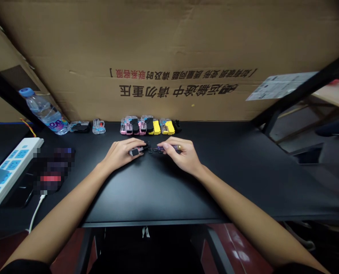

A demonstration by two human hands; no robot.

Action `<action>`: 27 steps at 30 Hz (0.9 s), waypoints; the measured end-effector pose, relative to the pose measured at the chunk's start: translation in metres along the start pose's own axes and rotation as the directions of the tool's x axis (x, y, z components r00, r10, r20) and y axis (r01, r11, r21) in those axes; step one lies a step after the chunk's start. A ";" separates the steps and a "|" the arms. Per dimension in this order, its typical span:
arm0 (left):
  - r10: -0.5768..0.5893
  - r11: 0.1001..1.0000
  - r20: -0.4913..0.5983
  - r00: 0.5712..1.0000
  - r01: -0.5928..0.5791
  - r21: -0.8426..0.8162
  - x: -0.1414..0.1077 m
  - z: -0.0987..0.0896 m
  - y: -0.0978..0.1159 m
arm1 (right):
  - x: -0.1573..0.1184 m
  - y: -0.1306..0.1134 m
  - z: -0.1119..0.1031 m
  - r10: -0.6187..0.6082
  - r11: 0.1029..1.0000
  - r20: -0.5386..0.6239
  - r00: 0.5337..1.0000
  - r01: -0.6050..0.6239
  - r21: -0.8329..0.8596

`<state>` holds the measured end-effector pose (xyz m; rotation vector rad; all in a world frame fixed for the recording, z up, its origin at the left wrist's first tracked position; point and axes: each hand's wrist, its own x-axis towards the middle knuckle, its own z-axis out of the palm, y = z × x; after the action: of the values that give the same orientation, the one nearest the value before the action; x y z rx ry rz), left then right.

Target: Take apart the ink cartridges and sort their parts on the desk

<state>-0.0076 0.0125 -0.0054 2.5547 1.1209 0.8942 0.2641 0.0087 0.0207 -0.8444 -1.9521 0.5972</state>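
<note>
Fingers of my left hand (125,153) are wrapped round a small black plastic device (134,152), pressing it down at the middle of the black table. Part of that device is hidden by the fingers. My right hand (183,154) pinches a slim screwdriver (176,147) with a gold-coloured end, its shaft pointing left towards the device. Small dark loops (155,150) show between the two hands; whether they belong to the device I cannot tell. Just behind the hands stands a row of similar small devices in pink (126,127), black (134,125) and yellow (156,127), with clear parts.
Further left along the back lie a clear-cased piece (99,126) and a black device (80,127), beside a leaning water bottle (45,110). A white power strip (15,163) and a phone (55,169) with a cable occupy the left. Large cardboard (186,45) walls the back.
</note>
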 end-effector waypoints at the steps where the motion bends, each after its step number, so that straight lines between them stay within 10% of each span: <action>1: -0.007 1.000 0.009 1.000 0.007 -0.008 0.000 -0.001 0.000 | 0.000 0.000 0.000 -0.001 1.000 0.005 1.000 0.001 -0.005; 14: -0.180 0.938 -0.077 0.981 0.147 -0.315 0.004 -0.006 -0.005 | -0.002 0.006 0.012 0.046 0.999 0.148 0.988 -0.044 -0.021; 21: -0.383 0.843 -0.207 0.900 0.249 -0.477 0.004 -0.008 0.002 | -0.001 0.027 -0.002 0.173 0.985 0.028 0.985 -0.172 -0.021; 27: -0.394 0.705 -0.055 0.917 0.263 -0.659 0.004 0.001 0.001 | 0.006 0.020 -0.013 0.128 0.992 -0.187 0.974 -0.128 0.014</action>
<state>-0.0043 0.0148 -0.0036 1.6692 1.0363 1.1902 0.2799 0.0273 0.0162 -0.9949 -1.7364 0.5729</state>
